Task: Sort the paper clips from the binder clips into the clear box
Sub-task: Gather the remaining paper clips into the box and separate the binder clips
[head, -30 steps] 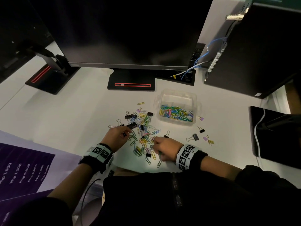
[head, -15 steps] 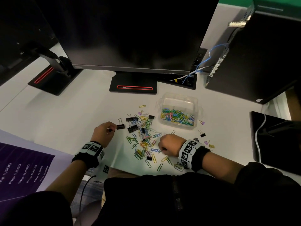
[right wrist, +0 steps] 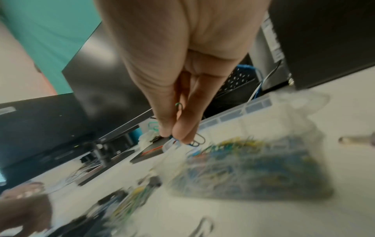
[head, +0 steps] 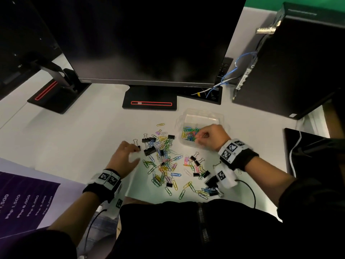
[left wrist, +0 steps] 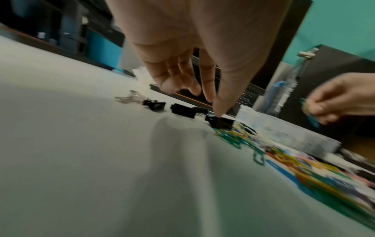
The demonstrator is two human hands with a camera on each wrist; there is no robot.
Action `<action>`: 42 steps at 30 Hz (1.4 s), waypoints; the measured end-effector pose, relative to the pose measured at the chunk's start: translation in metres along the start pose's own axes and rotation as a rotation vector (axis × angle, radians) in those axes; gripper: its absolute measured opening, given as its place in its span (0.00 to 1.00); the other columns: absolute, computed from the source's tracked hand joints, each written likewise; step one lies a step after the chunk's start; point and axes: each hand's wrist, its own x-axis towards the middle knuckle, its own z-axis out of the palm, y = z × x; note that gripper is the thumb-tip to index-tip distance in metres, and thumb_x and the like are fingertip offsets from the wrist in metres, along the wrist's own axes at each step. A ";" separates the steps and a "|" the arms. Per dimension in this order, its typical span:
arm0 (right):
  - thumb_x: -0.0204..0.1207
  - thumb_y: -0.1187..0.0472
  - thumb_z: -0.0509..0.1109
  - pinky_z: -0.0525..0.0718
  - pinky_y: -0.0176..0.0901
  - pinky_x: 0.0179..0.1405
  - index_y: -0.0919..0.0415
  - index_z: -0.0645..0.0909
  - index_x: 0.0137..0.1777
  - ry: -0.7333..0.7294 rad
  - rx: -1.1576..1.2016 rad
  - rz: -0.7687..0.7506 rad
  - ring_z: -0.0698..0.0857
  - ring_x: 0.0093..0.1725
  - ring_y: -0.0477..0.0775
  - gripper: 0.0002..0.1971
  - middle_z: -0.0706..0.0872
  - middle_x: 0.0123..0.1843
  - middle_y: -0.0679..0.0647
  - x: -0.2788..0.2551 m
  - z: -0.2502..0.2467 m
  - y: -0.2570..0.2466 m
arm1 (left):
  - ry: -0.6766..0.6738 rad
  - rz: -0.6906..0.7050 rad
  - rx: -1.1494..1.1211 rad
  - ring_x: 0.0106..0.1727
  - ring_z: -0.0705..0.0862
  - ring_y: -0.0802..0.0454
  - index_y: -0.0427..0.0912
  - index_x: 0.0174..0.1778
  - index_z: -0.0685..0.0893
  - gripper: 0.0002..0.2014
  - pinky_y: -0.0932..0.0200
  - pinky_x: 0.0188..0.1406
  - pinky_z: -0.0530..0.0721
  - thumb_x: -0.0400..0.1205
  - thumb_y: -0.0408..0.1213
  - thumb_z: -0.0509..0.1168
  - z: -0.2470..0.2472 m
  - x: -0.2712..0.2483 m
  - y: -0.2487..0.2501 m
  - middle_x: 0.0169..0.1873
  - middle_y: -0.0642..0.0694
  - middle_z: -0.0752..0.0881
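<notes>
A mixed pile of coloured paper clips and black binder clips (head: pixel 164 157) lies on the white desk. The clear box (head: pixel 203 114) stands behind it to the right, with paper clips (head: pixel 187 134) inside. My right hand (head: pixel 198 137) hovers over the box's near side and pinches a few blue and green paper clips (right wrist: pixel 195 141) between thumb and fingers (right wrist: pixel 182 133). My left hand (head: pixel 137 154) rests at the pile's left edge with its fingers spread. One fingertip (left wrist: pixel 218 112) touches a black binder clip (left wrist: pixel 220 123). Two more black binder clips (left wrist: pixel 182 110) lie just left of it.
A monitor (head: pixel 149 43) and its base (head: pixel 149 99) stand behind the pile, and a second base (head: pixel 56 98) is at the far left. A black computer tower (head: pixel 291 68) with loose cables (head: pixel 224 79) rises at the back right. A purple poster (head: pixel 22 200) lies front left.
My right hand has lifted from the pile and moved back and right over the clear box with paper clips in it. My left hand has spread its fingers beside the black binder clips.
</notes>
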 end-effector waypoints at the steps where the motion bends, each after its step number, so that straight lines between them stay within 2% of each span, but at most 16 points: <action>1: 0.69 0.64 0.76 0.84 0.43 0.51 0.64 0.88 0.45 0.047 -0.021 0.022 0.83 0.39 0.49 0.06 0.90 0.44 0.58 0.005 -0.007 0.002 | -0.080 0.058 0.041 0.46 0.74 0.55 0.45 0.57 0.79 0.15 0.53 0.57 0.83 0.76 0.39 0.70 0.002 -0.002 0.005 0.54 0.48 0.75; 3: 0.69 0.64 0.76 0.84 0.43 0.50 0.64 0.87 0.43 0.117 -0.059 0.077 0.83 0.38 0.50 0.04 0.90 0.43 0.58 0.014 -0.016 0.009 | -0.252 0.120 0.082 0.53 0.74 0.56 0.48 0.64 0.76 0.23 0.55 0.64 0.80 0.73 0.44 0.72 0.008 -0.005 0.013 0.60 0.48 0.74; 5: 0.69 0.64 0.76 0.86 0.49 0.50 0.62 0.87 0.41 0.140 -0.066 0.127 0.83 0.37 0.52 0.02 0.90 0.41 0.58 0.019 -0.018 0.016 | -0.368 0.128 0.112 0.64 0.71 0.52 0.48 0.73 0.69 0.38 0.57 0.72 0.73 0.68 0.52 0.75 0.014 -0.005 0.019 0.68 0.48 0.69; 7: 0.68 0.65 0.76 0.86 0.50 0.52 0.62 0.86 0.41 0.121 -0.080 0.151 0.83 0.37 0.52 0.03 0.90 0.43 0.58 0.020 -0.016 0.022 | -0.409 0.127 0.165 0.72 0.66 0.49 0.46 0.78 0.61 0.50 0.57 0.75 0.67 0.63 0.58 0.76 0.019 -0.005 0.022 0.73 0.47 0.64; 10: 0.70 0.63 0.75 0.80 0.41 0.51 0.62 0.86 0.46 0.086 -0.116 0.143 0.83 0.46 0.54 0.06 0.89 0.49 0.58 0.018 -0.009 0.024 | -0.398 0.128 0.171 0.73 0.64 0.47 0.44 0.80 0.57 0.54 0.57 0.75 0.66 0.62 0.58 0.77 0.025 -0.006 0.025 0.74 0.45 0.61; 12: 0.71 0.61 0.75 0.76 0.41 0.50 0.61 0.86 0.47 0.063 -0.154 0.090 0.82 0.51 0.56 0.07 0.87 0.50 0.58 0.013 -0.004 0.021 | -0.393 0.131 0.165 0.72 0.65 0.46 0.44 0.79 0.58 0.53 0.56 0.74 0.67 0.62 0.57 0.77 0.028 -0.005 0.026 0.73 0.44 0.62; 15: 0.70 0.60 0.75 0.78 0.46 0.52 0.61 0.85 0.47 0.025 -0.188 -0.047 0.81 0.50 0.57 0.08 0.83 0.49 0.59 0.003 0.005 0.011 | -0.382 0.115 0.115 0.70 0.68 0.46 0.44 0.77 0.63 0.48 0.57 0.73 0.69 0.64 0.53 0.78 0.029 -0.004 0.028 0.71 0.44 0.63; 19: 0.70 0.58 0.74 0.80 0.50 0.53 0.58 0.83 0.50 -0.211 -0.270 -0.163 0.78 0.45 0.51 0.10 0.83 0.49 0.55 -0.014 0.026 -0.005 | -0.382 0.087 0.015 0.63 0.74 0.48 0.46 0.70 0.72 0.34 0.58 0.67 0.75 0.69 0.44 0.76 0.030 -0.003 0.031 0.65 0.45 0.69; 22: 0.70 0.59 0.73 0.76 0.42 0.49 0.57 0.82 0.53 -0.386 -0.309 -0.185 0.80 0.48 0.54 0.11 0.84 0.50 0.55 -0.026 0.048 -0.016 | -0.363 0.081 -0.011 0.52 0.74 0.54 0.44 0.62 0.78 0.24 0.55 0.63 0.79 0.71 0.40 0.75 0.032 -0.005 0.034 0.53 0.48 0.72; 24: 0.69 0.59 0.74 0.74 0.43 0.49 0.58 0.82 0.54 -0.463 -0.315 -0.198 0.80 0.53 0.56 0.13 0.83 0.53 0.57 -0.031 0.062 -0.022 | -0.347 0.088 -0.008 0.47 0.73 0.56 0.43 0.60 0.79 0.20 0.53 0.60 0.80 0.72 0.38 0.74 0.035 -0.006 0.036 0.49 0.51 0.72; 26: 0.69 0.57 0.74 0.73 0.44 0.49 0.59 0.81 0.54 -0.502 -0.323 -0.241 0.79 0.53 0.58 0.15 0.82 0.53 0.59 -0.034 0.075 -0.027 | -0.332 0.096 -0.011 0.46 0.73 0.57 0.43 0.60 0.80 0.21 0.57 0.57 0.81 0.72 0.39 0.74 0.037 -0.008 0.038 0.48 0.51 0.72; 29: 0.66 0.50 0.76 0.70 0.44 0.43 0.60 0.79 0.50 -0.512 -0.328 -0.268 0.78 0.51 0.58 0.19 0.80 0.50 0.59 -0.037 0.091 -0.034 | -0.320 0.085 -0.026 0.49 0.72 0.58 0.45 0.62 0.78 0.27 0.65 0.54 0.76 0.68 0.43 0.77 0.039 -0.012 0.038 0.52 0.48 0.75; 32: 0.64 0.44 0.76 0.71 0.46 0.42 0.60 0.74 0.47 -0.462 -0.345 -0.246 0.77 0.49 0.59 0.23 0.77 0.48 0.57 -0.040 0.104 -0.036 | -0.330 0.075 -0.019 0.52 0.72 0.56 0.44 0.64 0.76 0.30 0.61 0.56 0.76 0.67 0.43 0.77 0.040 -0.014 0.041 0.56 0.46 0.74; 35: 0.65 0.46 0.75 0.71 0.46 0.43 0.61 0.74 0.52 -0.450 -0.361 -0.225 0.78 0.51 0.60 0.24 0.77 0.53 0.59 -0.040 0.108 -0.036 | -0.321 0.063 -0.014 0.54 0.76 0.51 0.45 0.62 0.76 0.27 0.59 0.55 0.76 0.69 0.44 0.76 0.043 -0.014 0.047 0.54 0.46 0.75; 38: 0.66 0.50 0.75 0.74 0.47 0.44 0.61 0.77 0.49 -0.446 -0.338 -0.223 0.79 0.51 0.61 0.18 0.79 0.51 0.60 -0.040 0.105 -0.034 | -0.328 0.072 0.014 0.49 0.72 0.53 0.45 0.58 0.77 0.21 0.63 0.49 0.72 0.72 0.44 0.73 0.045 -0.013 0.052 0.47 0.49 0.73; 42: 0.65 0.54 0.74 0.74 0.44 0.42 0.61 0.83 0.43 -0.415 -0.296 -0.217 0.81 0.48 0.60 0.12 0.81 0.48 0.59 -0.042 0.098 -0.031 | -0.342 0.097 0.046 0.46 0.72 0.53 0.43 0.55 0.78 0.15 0.63 0.46 0.71 0.75 0.42 0.70 0.047 -0.010 0.053 0.45 0.50 0.73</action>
